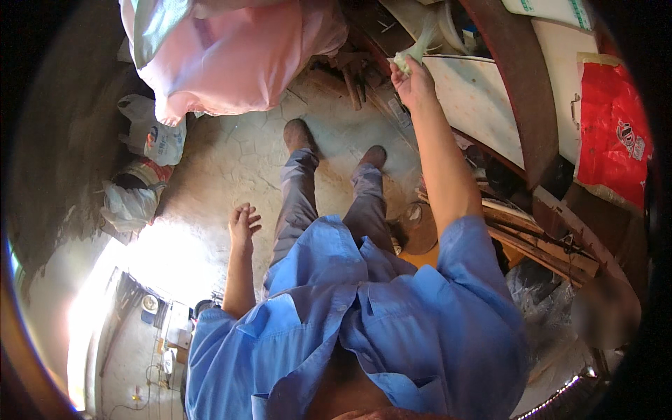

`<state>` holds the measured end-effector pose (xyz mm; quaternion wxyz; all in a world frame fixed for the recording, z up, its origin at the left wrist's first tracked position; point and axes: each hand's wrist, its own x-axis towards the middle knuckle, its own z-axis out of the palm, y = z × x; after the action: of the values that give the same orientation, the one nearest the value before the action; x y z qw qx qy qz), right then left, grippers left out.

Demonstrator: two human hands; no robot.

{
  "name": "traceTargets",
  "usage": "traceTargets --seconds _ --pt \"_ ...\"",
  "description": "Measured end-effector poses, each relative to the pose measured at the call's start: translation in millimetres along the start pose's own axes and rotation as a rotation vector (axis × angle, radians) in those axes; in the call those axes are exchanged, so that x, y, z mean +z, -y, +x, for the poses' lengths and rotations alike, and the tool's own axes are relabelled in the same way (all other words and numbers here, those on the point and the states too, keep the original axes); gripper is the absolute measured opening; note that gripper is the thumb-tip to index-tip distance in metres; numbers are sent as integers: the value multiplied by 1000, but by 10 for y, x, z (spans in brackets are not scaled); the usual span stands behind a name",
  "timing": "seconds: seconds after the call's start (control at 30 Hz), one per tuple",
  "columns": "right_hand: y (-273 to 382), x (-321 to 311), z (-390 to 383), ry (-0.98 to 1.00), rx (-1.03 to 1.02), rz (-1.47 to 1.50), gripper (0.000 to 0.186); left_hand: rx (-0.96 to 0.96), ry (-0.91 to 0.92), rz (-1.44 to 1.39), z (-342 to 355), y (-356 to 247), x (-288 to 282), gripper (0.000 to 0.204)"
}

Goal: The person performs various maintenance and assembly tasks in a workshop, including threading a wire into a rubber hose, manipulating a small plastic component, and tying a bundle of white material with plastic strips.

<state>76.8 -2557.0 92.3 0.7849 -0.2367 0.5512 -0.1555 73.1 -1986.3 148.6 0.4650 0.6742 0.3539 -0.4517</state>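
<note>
My right hand [414, 85] reaches forward at the upper right, its fingers closed round a crumpled, whitish, translucent piece [420, 46] that looks like thin plastic. This piece stretches from my fingertips toward a pale round container at the far edge; I cannot make out its exact kind. My left hand [243, 222] hangs low beside my left leg with its fingers loosely apart and nothing in it. Ahead of me a big pink cloth or sheet [231, 63] covers something bulky, apart from both hands.
A pale cabinet-like surface [472, 98] and a red bag [612, 129] stand on the right. Wooden sticks [539, 245] lean below them. Plastic bags [131, 205] lie by the left wall. My shoes [299, 135] rest on the stone-patterned floor [241, 140]. Bright light falls from the lower left.
</note>
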Motion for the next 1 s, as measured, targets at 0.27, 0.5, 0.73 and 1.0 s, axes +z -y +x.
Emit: traceTargets --seconds 0.27,0.5,0.73,1.0 --pt "143 473 -225 56 -402 -94 33 -140 30 -59 18 381 -83 35" --pt "998 560 727 -207 -365 190 51 -115 80 -46 99 207 -77 36" --pt "115 684 -151 -215 -460 -427 30 -106 98 -96 116 322 -162 38" --pt "-1827 75 -2309 797 -94 -1281 37 0 98 -151 -195 162 -58 39"
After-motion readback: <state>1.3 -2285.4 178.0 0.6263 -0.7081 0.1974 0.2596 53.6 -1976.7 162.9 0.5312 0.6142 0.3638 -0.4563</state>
